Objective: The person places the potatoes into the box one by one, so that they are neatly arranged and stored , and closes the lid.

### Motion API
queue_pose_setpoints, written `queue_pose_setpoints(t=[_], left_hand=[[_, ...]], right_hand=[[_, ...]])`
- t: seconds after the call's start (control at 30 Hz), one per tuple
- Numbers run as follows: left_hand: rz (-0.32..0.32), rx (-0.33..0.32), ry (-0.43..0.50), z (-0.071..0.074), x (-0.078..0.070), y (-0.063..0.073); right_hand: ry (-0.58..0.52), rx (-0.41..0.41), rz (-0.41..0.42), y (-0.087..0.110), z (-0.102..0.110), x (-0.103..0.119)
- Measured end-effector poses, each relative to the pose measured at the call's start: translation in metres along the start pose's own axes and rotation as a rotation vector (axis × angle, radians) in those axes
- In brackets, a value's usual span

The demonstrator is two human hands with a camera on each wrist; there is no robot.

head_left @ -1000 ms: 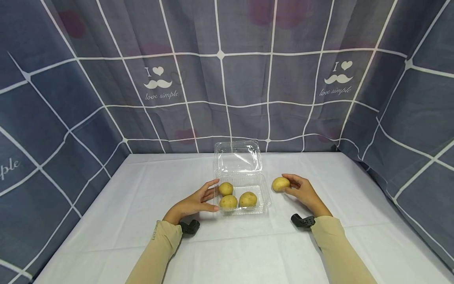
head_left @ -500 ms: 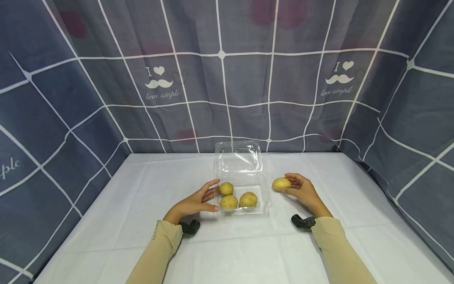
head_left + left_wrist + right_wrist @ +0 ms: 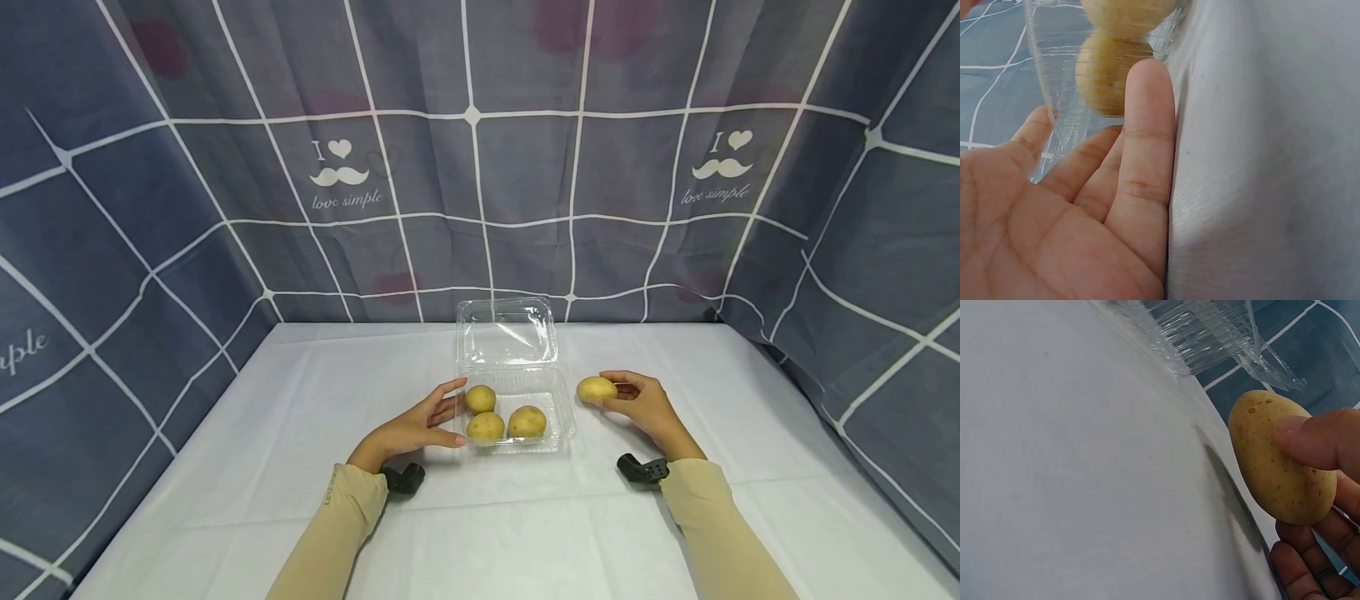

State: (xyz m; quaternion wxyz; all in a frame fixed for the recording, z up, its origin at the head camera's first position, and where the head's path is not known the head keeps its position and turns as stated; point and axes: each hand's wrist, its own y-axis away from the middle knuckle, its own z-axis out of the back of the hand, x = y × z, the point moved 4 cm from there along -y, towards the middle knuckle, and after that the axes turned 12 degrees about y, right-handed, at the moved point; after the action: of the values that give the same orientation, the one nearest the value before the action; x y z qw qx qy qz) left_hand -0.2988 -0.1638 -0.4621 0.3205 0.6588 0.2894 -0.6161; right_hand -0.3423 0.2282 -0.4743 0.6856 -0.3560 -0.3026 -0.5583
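A clear plastic clamshell box (image 3: 559,408) stands on the table with its lid (image 3: 506,332) raised at the back. Inside it sit a rear-left potato (image 3: 479,398), a front-left potato (image 3: 485,427) and a front-right potato (image 3: 527,422). My left hand (image 3: 417,427) rests against the box's left side, fingers extended; in the left wrist view its thumb (image 3: 1149,119) lies along the wall near the potatoes. To the right of the box, my right hand (image 3: 647,406) pinches another potato (image 3: 1282,465) between thumb and fingers, close over the cloth.
A white cloth covers the table (image 3: 480,533). Dark grid-patterned curtains (image 3: 420,167) enclose its back and both sides. Each wrist wears a black camera mount, such as the right one (image 3: 641,468).
Almost nothing has changed; the head view has shifted slightly. Both hands keep their places, the right with its potato.
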Motion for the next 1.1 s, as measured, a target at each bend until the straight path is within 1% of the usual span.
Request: queue_pose_setpoints(t=[0.33,0.63,0.87,1.1], left_hand=[[0.001,0.003,0.004,-0.001,0.0,0.0],[0.003,0.005,0.0,0.0,0.0,-0.001],[0.006,0.001,-0.011,0.0,0.0,-0.001],[0.008,0.0,-0.018,0.001,0.001,-0.001]], right_hand=[[-0.053,-0.017,0.025,0.002,0.004,0.014],[-0.04,-0.023,0.039,-0.001,0.006,0.025],[-0.063,-0.01,0.066,0.002,0.007,0.035],[-0.041,-0.007,0.076,0.004,0.007,0.046]])
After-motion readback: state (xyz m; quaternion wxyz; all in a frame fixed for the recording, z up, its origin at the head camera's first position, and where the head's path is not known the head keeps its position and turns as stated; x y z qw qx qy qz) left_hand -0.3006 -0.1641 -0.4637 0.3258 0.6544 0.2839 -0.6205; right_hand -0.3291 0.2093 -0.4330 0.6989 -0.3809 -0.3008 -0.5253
